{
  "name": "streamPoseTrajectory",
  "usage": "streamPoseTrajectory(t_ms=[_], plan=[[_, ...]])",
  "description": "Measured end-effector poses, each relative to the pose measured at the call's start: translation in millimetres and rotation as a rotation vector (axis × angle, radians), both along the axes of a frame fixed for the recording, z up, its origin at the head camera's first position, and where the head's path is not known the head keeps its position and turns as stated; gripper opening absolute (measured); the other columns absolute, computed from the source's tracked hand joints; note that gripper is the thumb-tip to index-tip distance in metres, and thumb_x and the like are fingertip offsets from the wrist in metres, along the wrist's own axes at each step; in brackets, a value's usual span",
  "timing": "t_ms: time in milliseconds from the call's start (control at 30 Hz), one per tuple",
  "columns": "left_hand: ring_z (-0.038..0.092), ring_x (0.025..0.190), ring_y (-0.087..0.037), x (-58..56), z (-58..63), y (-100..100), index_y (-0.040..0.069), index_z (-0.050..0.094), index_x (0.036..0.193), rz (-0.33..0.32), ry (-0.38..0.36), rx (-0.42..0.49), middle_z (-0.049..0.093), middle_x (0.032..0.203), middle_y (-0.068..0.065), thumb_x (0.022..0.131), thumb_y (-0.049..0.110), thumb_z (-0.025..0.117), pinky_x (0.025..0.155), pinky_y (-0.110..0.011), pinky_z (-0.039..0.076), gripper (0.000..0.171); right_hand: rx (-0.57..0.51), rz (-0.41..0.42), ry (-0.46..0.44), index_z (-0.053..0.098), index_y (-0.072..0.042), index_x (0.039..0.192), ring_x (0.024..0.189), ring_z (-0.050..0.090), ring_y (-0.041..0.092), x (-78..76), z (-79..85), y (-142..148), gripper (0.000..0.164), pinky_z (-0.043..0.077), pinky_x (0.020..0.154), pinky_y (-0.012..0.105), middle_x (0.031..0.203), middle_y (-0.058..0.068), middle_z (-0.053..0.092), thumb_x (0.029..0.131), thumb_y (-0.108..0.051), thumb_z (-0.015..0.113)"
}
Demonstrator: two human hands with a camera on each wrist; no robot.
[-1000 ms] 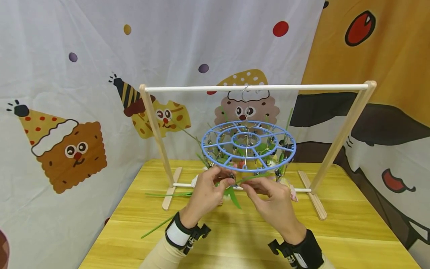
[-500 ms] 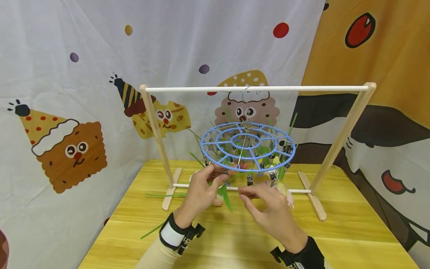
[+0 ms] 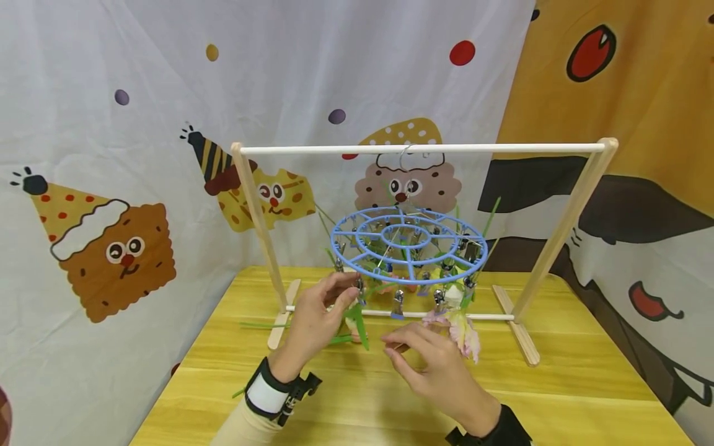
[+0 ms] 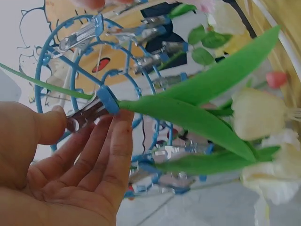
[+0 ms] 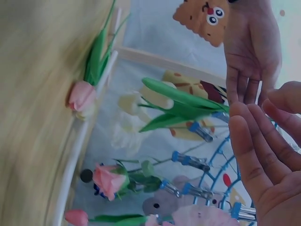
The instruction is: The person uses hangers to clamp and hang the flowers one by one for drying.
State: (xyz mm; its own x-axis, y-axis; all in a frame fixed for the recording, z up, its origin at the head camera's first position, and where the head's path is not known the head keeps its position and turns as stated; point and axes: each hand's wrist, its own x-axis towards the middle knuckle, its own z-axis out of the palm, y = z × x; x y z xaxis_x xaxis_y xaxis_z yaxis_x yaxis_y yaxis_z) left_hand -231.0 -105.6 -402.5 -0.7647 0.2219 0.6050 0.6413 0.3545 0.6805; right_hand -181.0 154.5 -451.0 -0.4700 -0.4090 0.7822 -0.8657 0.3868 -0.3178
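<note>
A round blue clip hanger (image 3: 411,282) hangs from a wooden stand (image 3: 323,150). My left hand (image 3: 315,319) is at its near left edge. In the left wrist view, its thumb and fingers hold a metal clip (image 4: 89,113) with blue tips. That clip grips the green stem of a white tulip (image 4: 258,115), whose long leaves (image 4: 197,123) show in the same view. My right hand (image 3: 432,371) is below the ring, apart from it, its fingers loosely bent with nothing between them. Close by hangs a bare clip (image 3: 398,303).
A pink-and-yellow flower (image 3: 464,331) hangs at the ring's right. Behind are other clipped flowers, among them a pink rose (image 5: 109,179). A pink tulip (image 5: 82,96) lies on the wooden table (image 3: 362,409); a green stem (image 3: 259,325) lies at the left. A printed curtain (image 3: 279,74) backs the table.
My left hand has moved left with the clip and tulip leaves, and the ring has turned. My right hand has drawn away from the left hand and is lower.
</note>
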Motion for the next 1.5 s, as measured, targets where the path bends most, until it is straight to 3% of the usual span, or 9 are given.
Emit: streamPoseTrajectory(t_ms=[233, 633, 900, 1200, 1367, 1500], plan=[[0.088, 0.106, -0.021, -2.4, -13.3, -29, 0.012, 0.083, 0.136, 0.071, -0.016, -0.056, 0.09, 0.122, -0.006, 0.116, 0.018, 0.074, 0.092, -0.033, 0.072, 0.023, 0.045, 0.049, -0.03, 0.079, -0.018, 0.132, 0.098, 0.079, 0.008, 0.2, -12.9, -9, 0.044, 0.067, 0.087, 0.021, 0.12, -0.003, 0.081, 0.097, 0.005, 0.09], [0.085, 0.104, -0.017, -6.1, -41.9, -68, 0.018, 0.088, 0.122, 0.173, -0.187, -0.223, 0.089, 0.111, 0.002, 0.113, 0.02, 0.08, 0.089, -0.035, 0.07, 0.012, 0.116, 0.034, -0.08, 0.078, -0.019, 0.137, 0.105, 0.08, 0.011, -6.2, -24.5, -15, 0.043, 0.067, 0.09, 0.019, 0.125, 0.0, 0.081, 0.099, -0.002, 0.092], [0.082, 0.095, -0.015, -8.5, -60.1, -81, 0.016, 0.089, 0.117, 0.223, -0.285, -0.388, 0.087, 0.104, 0.003, 0.108, 0.017, 0.086, 0.083, -0.036, 0.07, 0.01, 0.146, 0.01, -0.091, 0.078, -0.019, 0.138, 0.109, 0.082, 0.014, -9.9, -28.3, -21, 0.045, 0.072, 0.09, 0.034, 0.129, 0.0, 0.08, 0.099, -0.005, 0.093], [0.08, 0.09, -0.017, -12.1, -81.7, -91, 0.01, 0.087, 0.11, 0.237, -0.333, -0.549, 0.087, 0.103, -0.005, 0.098, 0.016, 0.096, 0.084, -0.043, 0.07, 0.016, 0.185, 0.007, -0.107, 0.078, -0.015, 0.145, 0.115, 0.083, 0.016, -13.6, -33.3, -32, 0.046, 0.071, 0.097, 0.031, 0.137, 0.001, 0.08, 0.102, -0.012, 0.093], [0.079, 0.091, -0.021, -12.9, -88.8, -93, 0.008, 0.088, 0.109, 0.246, -0.368, -0.594, 0.085, 0.098, -0.006, 0.094, 0.012, 0.099, 0.084, -0.047, 0.068, 0.019, 0.216, 0.009, -0.124, 0.077, -0.014, 0.147, 0.119, 0.084, 0.02, -14.9, -34.5, -40, 0.047, 0.071, 0.101, 0.034, 0.141, 0.006, 0.081, 0.102, -0.015, 0.093], [0.074, 0.085, -0.017, -13.2, -92.7, -94, 0.009, 0.087, 0.106, 0.248, -0.383, -0.611, 0.081, 0.092, -0.002, 0.091, 0.011, 0.101, 0.079, -0.043, 0.065, 0.02, 0.24, 0.001, -0.133, 0.077, -0.013, 0.147, 0.121, 0.084, 0.024, -15.7, -35.0, -46, 0.048, 0.072, 0.101, 0.038, 0.144, 0.009, 0.081, 0.101, -0.015, 0.093]])
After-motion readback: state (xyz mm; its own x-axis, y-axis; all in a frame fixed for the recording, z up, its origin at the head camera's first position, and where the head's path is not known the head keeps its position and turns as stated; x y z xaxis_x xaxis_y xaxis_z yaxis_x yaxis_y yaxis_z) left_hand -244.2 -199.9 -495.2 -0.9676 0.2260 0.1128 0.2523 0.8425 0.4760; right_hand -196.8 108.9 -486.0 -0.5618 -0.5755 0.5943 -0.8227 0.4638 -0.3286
